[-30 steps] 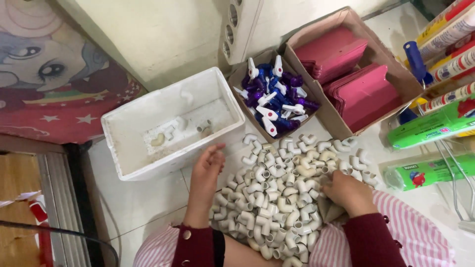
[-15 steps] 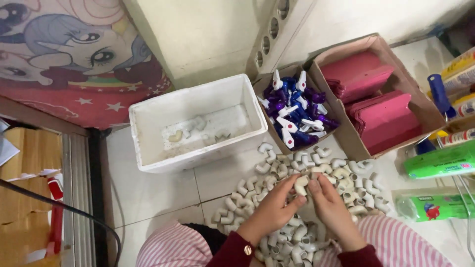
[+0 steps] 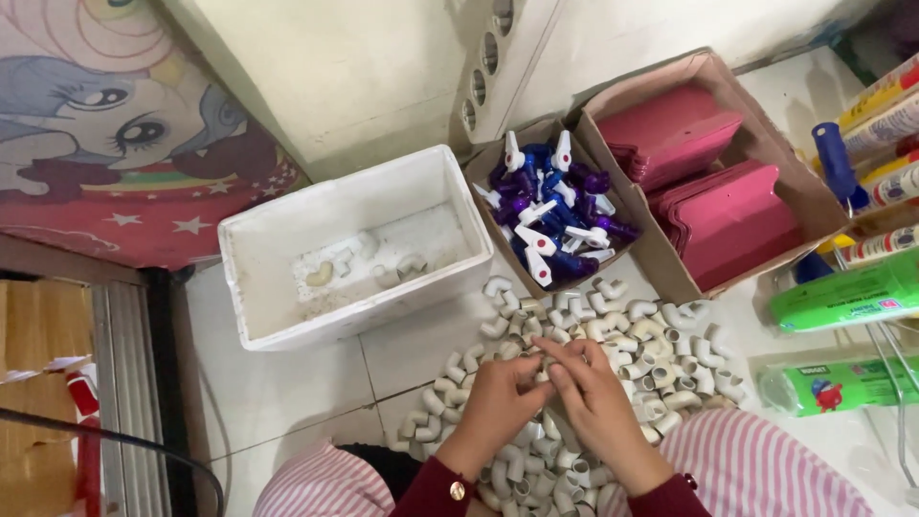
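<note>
Two hands meet over a heap of white pipe elbows on the tiled floor.

The left hand [image 3: 498,397] and right hand [image 3: 593,402] pinch a white elbow fitting [image 3: 538,367] between their fingertips, just above the pile of elbows [image 3: 613,340]. A white foam box [image 3: 359,244] sits beyond, beside a cardboard box of spray triggers [image 3: 555,215].

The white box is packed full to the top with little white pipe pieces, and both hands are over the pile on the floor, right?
Not quite. In the head view the white box is nearly empty, with only a few pieces at its bottom. The left hand and right hand are indeed over the pile of white pipe pieces.
</note>
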